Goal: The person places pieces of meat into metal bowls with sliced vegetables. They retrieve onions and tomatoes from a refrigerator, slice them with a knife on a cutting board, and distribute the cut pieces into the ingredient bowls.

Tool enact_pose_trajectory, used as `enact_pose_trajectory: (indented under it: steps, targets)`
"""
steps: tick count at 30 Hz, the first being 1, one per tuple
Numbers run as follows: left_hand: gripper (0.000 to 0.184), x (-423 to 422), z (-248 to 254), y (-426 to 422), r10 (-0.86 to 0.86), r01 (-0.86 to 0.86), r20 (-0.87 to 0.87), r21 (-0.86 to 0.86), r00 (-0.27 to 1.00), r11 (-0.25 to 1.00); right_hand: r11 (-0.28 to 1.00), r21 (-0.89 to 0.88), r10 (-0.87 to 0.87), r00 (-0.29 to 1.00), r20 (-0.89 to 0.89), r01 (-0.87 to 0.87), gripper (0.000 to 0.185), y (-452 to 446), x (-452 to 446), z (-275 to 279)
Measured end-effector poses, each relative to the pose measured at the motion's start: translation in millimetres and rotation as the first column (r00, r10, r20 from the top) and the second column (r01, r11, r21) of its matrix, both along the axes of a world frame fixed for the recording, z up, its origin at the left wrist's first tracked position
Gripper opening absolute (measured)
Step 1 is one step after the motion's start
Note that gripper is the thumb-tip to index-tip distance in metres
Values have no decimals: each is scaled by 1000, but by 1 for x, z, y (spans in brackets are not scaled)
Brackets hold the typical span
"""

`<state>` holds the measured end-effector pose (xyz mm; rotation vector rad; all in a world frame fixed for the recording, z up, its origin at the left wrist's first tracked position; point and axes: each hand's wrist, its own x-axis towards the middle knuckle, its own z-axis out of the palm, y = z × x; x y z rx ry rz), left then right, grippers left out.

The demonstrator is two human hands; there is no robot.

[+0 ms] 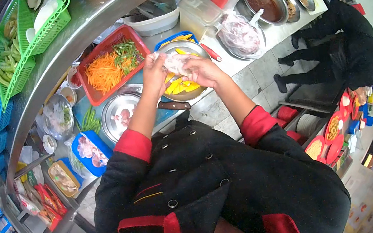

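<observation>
Both of my hands hold a crumpled clear plastic bag with something pale in it. My left hand pinches its left side, and my right hand grips its right side. Beneath the bag is a round metal bowl with yellow pieces in it. A knife with a brown handle lies just in front of the bowl. To the left, a metal plate holds small pink pieces. Behind it stands a red basket of orange shreds and green and purple strips.
Raw meat in plastic sits on a plate at the back right, near a pot of brown sauce. A blue tray of meat is at the left. A curved metal shelf edge crosses above. A person in black stands at the right.
</observation>
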<state>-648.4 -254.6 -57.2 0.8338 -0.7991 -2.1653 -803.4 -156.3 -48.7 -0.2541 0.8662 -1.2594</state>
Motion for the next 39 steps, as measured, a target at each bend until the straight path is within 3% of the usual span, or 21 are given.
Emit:
enact_pose_trajectory:
  steps: [6, 8, 10, 11, 14, 16, 19, 22, 23, 24, 25, 26, 27, 28, 30, 31, 33, 34, 35, 36, 39]
  targets:
    - [14, 25, 8, -21, 124, -120, 71, -60, 990, 991, 997, -72, 26, 997, 68, -21, 37, -1, -11, -3]
    - [14, 57, 21, -35, 168, -155, 81, -144, 982, 977, 995, 70, 94, 899, -428, -71, 30, -7, 1, 10]
    - [18, 103, 43, -48, 308, -269, 151, -235, 939, 934, 945, -171, -26, 458, -889, -277, 23, -13, 7, 1]
    - [18, 133, 48, -58, 406, -320, 211, -348, 889, 882, 938, -168, -50, 362, -931, -304, 23, -14, 15, 5]
    - [20, 229, 55, -89, 581, -259, 335, -656, 741, 709, 916, -180, -112, 202, -973, -360, 24, -16, 28, 15]
    - [23, 291, 51, -117, 711, -254, 459, -714, 533, 652, 882, -185, -228, -49, -972, -434, 24, -15, 30, 7]
    - [30, 341, 66, -137, 789, -261, 439, -776, 431, 574, 894, -173, -228, -89, -969, -413, 25, -15, 35, 15]
    - [40, 395, 43, -166, 693, -440, 411, -556, 592, 705, 928, -186, -243, -145, -959, -324, 27, -17, 48, 31]
    - [48, 413, 30, -172, 604, -271, 613, -552, 510, 789, 939, -195, -235, -112, -966, -284, 27, -18, 54, 39]
    - [48, 433, 14, -179, 610, -290, 610, -546, 505, 786, 949, -199, -224, -81, -971, -245, 27, -19, 63, 48]
    - [48, 451, 3, -183, 634, 211, 768, -636, 84, 742, 958, -176, -203, -103, -974, -229, 26, -19, 76, 58]
    - [49, 468, -10, -186, 701, 652, 630, -382, -334, 655, 955, -170, -201, -112, -973, -242, 26, -22, 88, 63]
    - [43, 466, 7, -173, 838, 655, 478, -549, -263, 519, 951, -182, -217, -122, -969, -249, 26, -23, 102, 66]
    - [43, 465, 25, -161, 833, 648, 489, -551, -260, 526, 948, -189, -228, -132, -965, -255, 26, -21, 116, 69]
    - [39, 472, 50, -142, 777, 285, 627, -756, 56, 589, 945, -204, -240, -117, -964, -256, 26, -22, 156, 73]
    - [34, 482, 50, -136, 845, 262, 503, -853, 180, 452, 950, -168, -189, -56, -980, -262, 25, -23, 176, 70]
    - [33, 508, 55, -113, 791, 205, 570, -821, 223, 533, 956, -56, -59, -2, -998, -289, 24, -27, 227, 71]
    - [31, 521, 59, -100, 728, 165, 627, -778, 277, 607, 934, -140, -110, 109, -988, -329, 23, -29, 255, 66]
    - [29, 537, 39, -86, 780, 124, 550, -833, 298, 539, 936, -73, -21, 151, -988, -345, 22, -29, 282, 68]
    - [31, 549, 29, -65, 705, 161, 658, -751, 264, 640, 914, -47, 64, 256, -965, -404, 23, -32, 308, 66]
    - [44, 567, -2, 6, 368, 386, 927, -365, 68, 847, 828, -3, 27, 46, -999, -560, 27, -39, 375, 52]
